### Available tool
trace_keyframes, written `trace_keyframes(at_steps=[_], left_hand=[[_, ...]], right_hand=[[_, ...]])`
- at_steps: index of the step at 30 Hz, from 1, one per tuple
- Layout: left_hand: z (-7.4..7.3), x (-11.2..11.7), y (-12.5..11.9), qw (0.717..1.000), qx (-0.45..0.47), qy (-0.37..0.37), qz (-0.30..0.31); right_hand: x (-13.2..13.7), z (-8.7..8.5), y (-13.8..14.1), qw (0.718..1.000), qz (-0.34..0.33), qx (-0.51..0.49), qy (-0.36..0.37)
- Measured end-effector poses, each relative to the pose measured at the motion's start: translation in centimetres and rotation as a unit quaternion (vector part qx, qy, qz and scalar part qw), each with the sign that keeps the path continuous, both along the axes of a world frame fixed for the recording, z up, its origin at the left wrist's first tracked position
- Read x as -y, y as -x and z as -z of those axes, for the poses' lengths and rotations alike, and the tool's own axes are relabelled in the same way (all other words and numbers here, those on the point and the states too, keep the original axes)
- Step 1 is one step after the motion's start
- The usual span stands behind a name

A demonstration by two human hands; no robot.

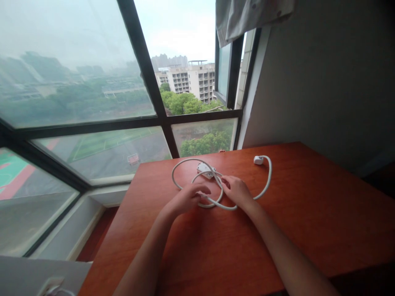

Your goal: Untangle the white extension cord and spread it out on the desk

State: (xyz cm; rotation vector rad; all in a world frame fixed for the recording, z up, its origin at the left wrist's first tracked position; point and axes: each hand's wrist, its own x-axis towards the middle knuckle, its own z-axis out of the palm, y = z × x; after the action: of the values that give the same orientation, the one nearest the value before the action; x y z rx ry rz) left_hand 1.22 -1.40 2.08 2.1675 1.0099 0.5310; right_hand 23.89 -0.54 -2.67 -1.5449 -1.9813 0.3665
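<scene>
A white power cable [268, 181] lies in loose loops on the red-brown wooden table [308, 213]. One end has a white plug [258, 160]; a white socket block [205, 169] sits among the loops further left. My left hand [188, 198] rests on the table with its fingers curled, pinching the cable near the lower loop. My right hand [236, 190] is just to the right of it, fingers bent over the same stretch of cable where the loops cross.
A big window with dark frames [154, 98] fills the left and back, its sill just beyond the table's far edge. A grey wall [324, 82] stands to the right. Cloth [247, 16] hangs at the top. A white socket [51, 285] shows at bottom left.
</scene>
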Motion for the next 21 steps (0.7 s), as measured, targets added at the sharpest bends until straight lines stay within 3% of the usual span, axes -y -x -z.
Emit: trace_keyframes(at_steps=[4, 8, 14, 21], left_hand=[[0.7, -0.5, -0.3, 0.990, 0.061, -0.099, -0.081], [1.0, -0.5, -0.8, 0.976, 0.060, -0.171, -0.117], [0.9, 0.1, -2.0, 0.970, -0.030, -0.204, -0.131], [-0.1, 0.9, -3.1, 0.916, -0.164, -0.325, -0.170]], right_hand=[[-0.5, 1.0, 0.0, 0.997, -0.006, -0.071, 0.027], [-0.9, 1.5, 0.0, 0.989, -0.004, -0.138, 0.055], [-0.7, 0.7, 0.1, 0.959, -0.049, -0.256, 0.108], [0.3, -1.0, 0.2, 0.968, -0.078, -0.221, 0.095]])
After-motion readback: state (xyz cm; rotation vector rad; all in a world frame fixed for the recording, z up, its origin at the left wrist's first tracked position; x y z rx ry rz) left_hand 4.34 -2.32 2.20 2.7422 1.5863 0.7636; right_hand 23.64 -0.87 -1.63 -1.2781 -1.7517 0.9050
